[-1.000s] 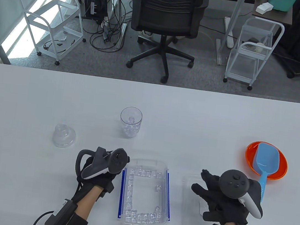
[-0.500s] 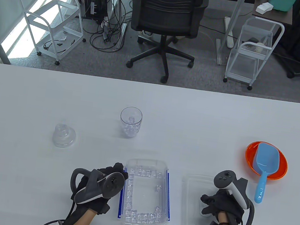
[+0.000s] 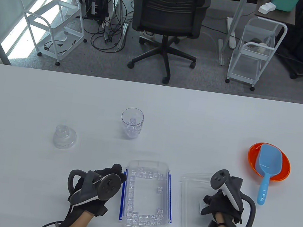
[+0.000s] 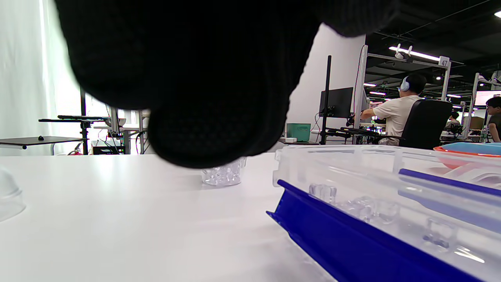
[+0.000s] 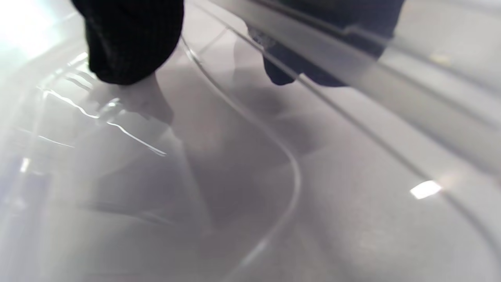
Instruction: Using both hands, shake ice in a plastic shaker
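Mid-table, shaker cup (image 3: 131, 123) upright, mouth up, lidless.

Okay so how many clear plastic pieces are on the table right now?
4: the shaker cup with ice toward the middle, its domed cap to the left, the ice container between the hands, and a flat lid under the right hand.

Left hand (image 3: 96, 187) low, fingers curled; right hand (image 3: 221, 205) fingers bent down.
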